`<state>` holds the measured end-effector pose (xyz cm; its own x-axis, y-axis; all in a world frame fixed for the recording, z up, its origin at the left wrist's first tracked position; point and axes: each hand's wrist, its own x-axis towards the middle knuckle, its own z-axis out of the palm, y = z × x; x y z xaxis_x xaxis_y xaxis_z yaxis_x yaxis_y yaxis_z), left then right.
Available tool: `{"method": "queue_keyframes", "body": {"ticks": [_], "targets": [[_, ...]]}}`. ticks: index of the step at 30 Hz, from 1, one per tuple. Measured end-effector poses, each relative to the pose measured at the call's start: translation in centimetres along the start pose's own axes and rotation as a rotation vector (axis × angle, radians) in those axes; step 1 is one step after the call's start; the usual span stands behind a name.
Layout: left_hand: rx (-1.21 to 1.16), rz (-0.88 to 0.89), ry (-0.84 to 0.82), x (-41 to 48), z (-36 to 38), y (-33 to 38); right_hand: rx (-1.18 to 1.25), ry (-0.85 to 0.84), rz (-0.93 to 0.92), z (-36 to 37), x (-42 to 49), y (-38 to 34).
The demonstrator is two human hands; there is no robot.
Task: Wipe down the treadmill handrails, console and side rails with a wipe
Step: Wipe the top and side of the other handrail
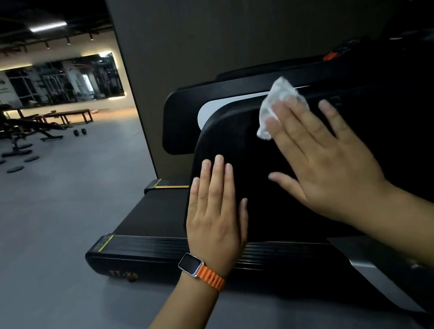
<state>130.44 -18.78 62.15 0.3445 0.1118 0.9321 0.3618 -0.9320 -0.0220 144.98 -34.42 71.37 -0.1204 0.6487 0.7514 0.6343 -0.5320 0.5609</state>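
Wipe [281,97] lies under the spread right hand [329,166] on the handrail [234,140]; left hand [213,211] rests flat. Firm overlapping strokes would suit.

Dim interior, wide-angle view: ceiling strip lights [48,27] at upper left and a glowing rim around the mirror [67,80] supply most of the light, which the grey floor [49,200] reflects softly. The black treadmill panel [235,148] at centre right loses detail in deep shadow. The right hand [326,166] and wipe [282,100] appear slightly motion-blurred. Straight lines bow toward the frame edges.
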Motion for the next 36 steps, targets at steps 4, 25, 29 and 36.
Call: {"method": "queue_keyframes", "body": {"ticks": [4,25,29,36], "targets": [[-0.007,0.000,-0.021,-0.8,-0.3,-0.4,0.004,-0.075,-0.173,0.6,-2.9,-1.6],[-0.009,0.013,-0.024,-2.2,0.0,-1.9,-0.008,0.000,-0.122,0.7,0.9,-3.2],[-0.003,0.040,-0.012,-2.3,0.3,-2.2,-0.069,-0.118,-0.358,1.6,-6.6,-4.1],[0.003,0.022,-0.007,-2.5,0.9,-2.0,-0.017,-0.009,0.031,0.3,0.3,-1.6]]}}
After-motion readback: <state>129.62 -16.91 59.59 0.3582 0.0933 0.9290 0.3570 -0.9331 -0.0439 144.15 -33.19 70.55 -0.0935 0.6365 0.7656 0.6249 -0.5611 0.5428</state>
